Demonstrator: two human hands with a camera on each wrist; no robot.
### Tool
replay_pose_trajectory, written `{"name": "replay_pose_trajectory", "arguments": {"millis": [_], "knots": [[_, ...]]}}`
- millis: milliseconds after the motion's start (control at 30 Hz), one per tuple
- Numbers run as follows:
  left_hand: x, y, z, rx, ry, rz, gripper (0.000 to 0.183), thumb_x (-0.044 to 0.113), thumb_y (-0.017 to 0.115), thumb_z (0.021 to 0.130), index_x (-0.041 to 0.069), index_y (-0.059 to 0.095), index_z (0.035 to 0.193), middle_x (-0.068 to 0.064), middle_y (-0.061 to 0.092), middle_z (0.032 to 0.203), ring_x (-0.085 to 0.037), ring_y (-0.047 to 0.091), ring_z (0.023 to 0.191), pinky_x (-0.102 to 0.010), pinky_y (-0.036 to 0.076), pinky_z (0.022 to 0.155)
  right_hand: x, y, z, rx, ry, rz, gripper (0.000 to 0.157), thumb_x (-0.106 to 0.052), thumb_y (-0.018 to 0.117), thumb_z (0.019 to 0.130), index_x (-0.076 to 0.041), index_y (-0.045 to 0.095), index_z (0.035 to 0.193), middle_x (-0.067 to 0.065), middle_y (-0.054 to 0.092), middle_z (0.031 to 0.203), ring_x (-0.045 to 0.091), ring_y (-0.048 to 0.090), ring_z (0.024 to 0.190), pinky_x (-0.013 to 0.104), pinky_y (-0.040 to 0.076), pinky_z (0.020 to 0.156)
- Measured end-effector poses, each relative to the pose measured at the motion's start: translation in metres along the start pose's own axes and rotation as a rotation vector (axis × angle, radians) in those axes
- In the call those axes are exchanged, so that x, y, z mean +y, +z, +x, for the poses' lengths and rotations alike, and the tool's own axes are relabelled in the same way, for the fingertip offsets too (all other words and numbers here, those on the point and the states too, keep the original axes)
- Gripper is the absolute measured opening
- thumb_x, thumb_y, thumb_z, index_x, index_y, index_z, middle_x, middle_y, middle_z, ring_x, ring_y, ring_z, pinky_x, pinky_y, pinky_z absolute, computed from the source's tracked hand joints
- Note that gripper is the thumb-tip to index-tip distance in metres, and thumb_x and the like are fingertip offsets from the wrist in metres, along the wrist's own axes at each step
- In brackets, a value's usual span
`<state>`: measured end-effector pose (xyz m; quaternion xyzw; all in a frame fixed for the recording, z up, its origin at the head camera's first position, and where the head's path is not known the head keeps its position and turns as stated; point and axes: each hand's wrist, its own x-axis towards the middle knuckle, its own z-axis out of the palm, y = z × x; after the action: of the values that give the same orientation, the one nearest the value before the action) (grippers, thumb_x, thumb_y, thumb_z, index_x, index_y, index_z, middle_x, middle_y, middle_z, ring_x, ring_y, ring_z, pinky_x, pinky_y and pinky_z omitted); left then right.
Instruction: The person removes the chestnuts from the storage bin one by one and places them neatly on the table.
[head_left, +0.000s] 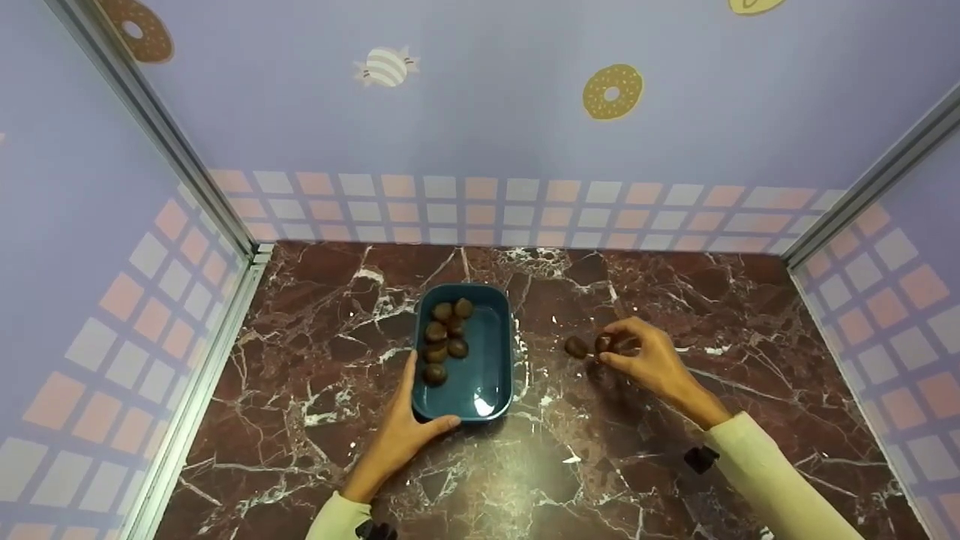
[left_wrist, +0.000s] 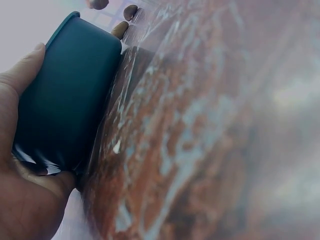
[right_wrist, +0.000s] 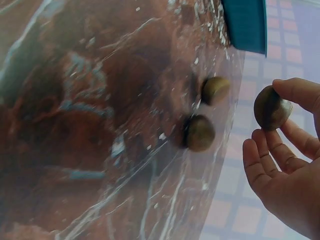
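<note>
Both the left hand (head_left: 405, 433) and the right hand (head_left: 654, 363) were bare from fingertips to wrist. Behind the left fingers, past the wrist, began a pale cream, faintly yellowish sleeve (head_left: 336, 517). Behind the right fingers a matching long sleeve (head_left: 780, 484) covered the forearm, plain and fairly smooth, ending in a simple cuff. On the thumb side of each cuff sat a small black piece, the right one (head_left: 701, 459) blocky and angular, the left one (head_left: 375, 531) partly cut off.
</note>
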<state>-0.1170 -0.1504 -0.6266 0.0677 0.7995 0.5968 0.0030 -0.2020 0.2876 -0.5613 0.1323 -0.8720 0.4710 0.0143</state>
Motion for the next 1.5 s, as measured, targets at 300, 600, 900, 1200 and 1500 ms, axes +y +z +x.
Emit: {"name": "replay_pose_trajectory", "arguments": {"millis": [300,600,900,1200,1500], "knots": [[0.002,-0.001,-0.001,-0.026,-0.029,0.015,0.131,0.033,0.099,0.085,0.015,0.009,0.179,-0.023,0.015,0.182,-0.044,0.019,0.166,-0.066,0.022,0.130,0.024,-0.011,-0.008,0.063,0.043,-0.070,0.042,0.002,0.090,0.088,0.004,0.074,0.126,0.018,0.077,0.116,0.037,0.075,0.105,0.053,0.062,0.096],[0.002,-0.002,-0.001,-0.020,-0.031,0.017,0.132,0.035,0.099,0.085,0.019,0.009,0.180,-0.020,0.015,0.182,-0.042,0.020,0.167,-0.065,0.021,0.131,0.049,-0.015,-0.017,0.115,0.087,-0.116,0.037,0.001,0.090,0.087,0.004,0.076,0.121,0.021,0.078,0.114,0.039,0.074,0.105,0.034,0.059,0.091],[0.001,-0.001,-0.001,-0.017,-0.026,0.017,0.131,0.033,0.100,0.084,0.019,0.011,0.180,-0.020,0.015,0.182,-0.041,0.019,0.167,-0.063,0.018,0.132,0.064,-0.015,-0.021,0.127,0.061,-0.212,0.038,0.003,0.090,0.087,0.006,0.074,0.121,0.023,0.077,0.117,0.041,0.075,0.107,0.049,0.058,0.096],[0.002,-0.002,-0.001,-0.027,-0.030,0.016,0.133,0.037,0.099,0.085,0.017,0.008,0.179,-0.022,0.014,0.182,-0.043,0.019,0.167,-0.065,0.020,0.131,0.068,-0.018,-0.026,0.149,0.059,-0.211,0.039,0.002,0.090,0.089,0.005,0.074,0.124,0.024,0.076,0.121,0.044,0.074,0.110,0.055,0.057,0.098],[0.002,-0.002,0.000,-0.022,-0.033,0.033,0.132,0.036,0.099,0.085,0.013,0.009,0.179,-0.023,0.015,0.182,-0.044,0.019,0.166,-0.067,0.021,0.130,0.070,-0.021,-0.032,0.146,0.039,-0.248,0.047,0.003,0.091,0.087,0.008,0.072,0.129,0.027,0.075,0.123,0.048,0.070,0.116,0.063,0.052,0.104]]}}
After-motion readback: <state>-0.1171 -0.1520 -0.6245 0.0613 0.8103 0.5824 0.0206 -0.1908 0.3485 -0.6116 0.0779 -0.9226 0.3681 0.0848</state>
